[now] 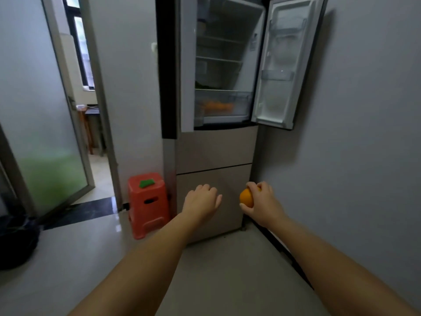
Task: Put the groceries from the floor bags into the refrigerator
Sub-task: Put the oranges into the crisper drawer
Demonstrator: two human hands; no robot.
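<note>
The refrigerator [214,151] stands ahead with its upper right door [287,62] swung open, showing white shelves. A clear crisper drawer [222,106] at the bottom of the open compartment holds orange fruit. My right hand [262,204] grips an orange [246,198] in front of the lower drawers. My left hand [201,200] hangs beside it with relaxed fingers, holding nothing. Both hands are below the open compartment.
A red plastic stool [148,204] with a green piece on top stands left of the fridge. A dark bag [16,240] lies on the floor at far left. A glass door [45,124] stands open to another room. A grey wall runs along the right.
</note>
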